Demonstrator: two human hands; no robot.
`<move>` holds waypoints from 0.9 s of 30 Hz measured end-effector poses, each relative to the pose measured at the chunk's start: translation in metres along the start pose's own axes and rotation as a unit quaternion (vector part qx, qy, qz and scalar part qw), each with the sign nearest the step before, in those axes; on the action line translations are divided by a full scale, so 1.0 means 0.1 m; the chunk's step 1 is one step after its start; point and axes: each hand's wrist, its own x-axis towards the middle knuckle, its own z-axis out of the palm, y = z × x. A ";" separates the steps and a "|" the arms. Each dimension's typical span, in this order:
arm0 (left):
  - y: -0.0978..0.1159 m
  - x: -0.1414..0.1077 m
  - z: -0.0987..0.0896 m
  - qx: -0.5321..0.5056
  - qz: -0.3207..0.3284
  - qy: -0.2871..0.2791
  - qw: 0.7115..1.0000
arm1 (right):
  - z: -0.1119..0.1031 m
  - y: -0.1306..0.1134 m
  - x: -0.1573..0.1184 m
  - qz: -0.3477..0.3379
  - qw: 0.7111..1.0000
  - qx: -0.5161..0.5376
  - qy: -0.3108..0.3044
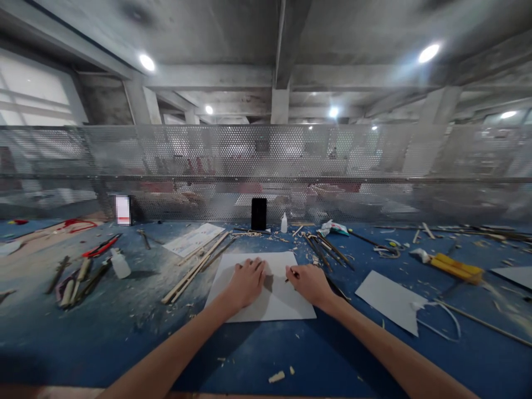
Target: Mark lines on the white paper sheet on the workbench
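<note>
Wood chips [276, 377] dot the blue workbench [249, 354] nearest me. Going rightward, a white plastic bottle [120, 264] stands among hand tools [82, 272]; my left hand [246, 282] lies open on a white card sheet [276, 299], its long axis running side to side; my right hand [310, 284] pinches a thin dark stick [290, 277]. Perforated metal screening [266, 160] rises behind, under a concrete ceiling [208, 33].

A smooth, matt white paper sheet [277, 295] lies on a scuffed blue tabletop [137, 343], beside pale wooden sticks [195, 269], before a perforated metal screen [266, 160].
</note>
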 end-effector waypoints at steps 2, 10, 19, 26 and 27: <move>0.00 -0.01 -0.01 0.005 0.000 0.005 1.000 | 0.00 0.00 0.00 -0.003 1.000 0.002 -0.003; 0.04 -0.02 -0.11 0.001 -0.009 -0.023 1.000 | 0.05 0.03 0.02 -0.005 1.000 0.007 -0.010; 0.02 -0.03 -0.12 -0.006 -0.001 -0.029 1.000 | 0.05 0.03 0.02 -0.015 1.000 0.013 -0.021; 0.03 -0.02 -0.09 0.001 -0.013 -0.024 1.000 | 0.09 0.07 0.03 -0.029 0.999 0.011 -0.020; 0.03 -0.02 -0.09 0.003 -0.013 -0.024 1.000 | 0.09 0.08 0.04 -0.038 0.999 0.009 -0.030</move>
